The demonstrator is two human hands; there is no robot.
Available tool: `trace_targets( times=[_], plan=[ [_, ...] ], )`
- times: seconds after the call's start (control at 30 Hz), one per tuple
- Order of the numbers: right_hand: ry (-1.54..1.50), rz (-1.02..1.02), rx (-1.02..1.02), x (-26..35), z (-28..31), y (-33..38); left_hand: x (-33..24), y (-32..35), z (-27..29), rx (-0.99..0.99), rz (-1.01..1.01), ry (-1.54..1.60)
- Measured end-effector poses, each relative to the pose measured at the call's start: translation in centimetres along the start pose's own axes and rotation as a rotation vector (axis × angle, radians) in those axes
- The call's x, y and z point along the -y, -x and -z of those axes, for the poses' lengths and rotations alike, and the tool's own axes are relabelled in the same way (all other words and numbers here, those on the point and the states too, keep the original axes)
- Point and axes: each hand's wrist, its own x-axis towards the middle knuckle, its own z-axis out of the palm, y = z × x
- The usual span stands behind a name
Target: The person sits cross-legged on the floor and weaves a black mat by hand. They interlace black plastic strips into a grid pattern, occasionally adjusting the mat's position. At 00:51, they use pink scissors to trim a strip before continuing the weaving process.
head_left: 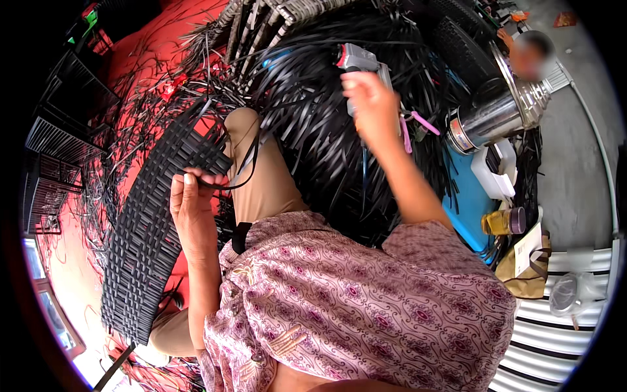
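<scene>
A curved panel woven from flat black strips (153, 215) lies along my left side and reaches up to my knee. My left hand (192, 196) is closed at its edge, with thumb and fingers pinching a loose black strip (245, 178) that loops up beside my knee. My right hand (372, 101), somewhat blurred, is closed around a grey tool with a red end (359, 55), which looks like a staple gun. It is held above the heap of loose black strips (313, 124). Pliers with pink handles (423, 123) lie on the heap, right of that hand.
A shiny metal cylinder (493, 124) lies on the right near another person (530, 55). Below it are a white tray (493, 171), a jar of yellow liquid (503, 221) and a brown bag (528, 269). Black racks (62, 140) stand left on the red floor (140, 39), strewn with strips.
</scene>
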Motion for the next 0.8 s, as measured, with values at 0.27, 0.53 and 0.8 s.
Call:
trace_targets(
  times=[0.27,0.53,0.8],
  plan=[
    [0.985,-0.498,0.276,-12.3,11.7,-0.4,0.1,1.3,-0.3,-0.004,0.094,0.074],
    [1.067,-0.429,0.266,-12.8,12.7,-1.0,0.3,2.0,-0.6,0.039,0.186,0.158],
    [0.631,-0.047,-0.320,-10.4,15.6,-3.2,0.3,1.9,0.5,-0.001,0.179,0.141]
  ],
)
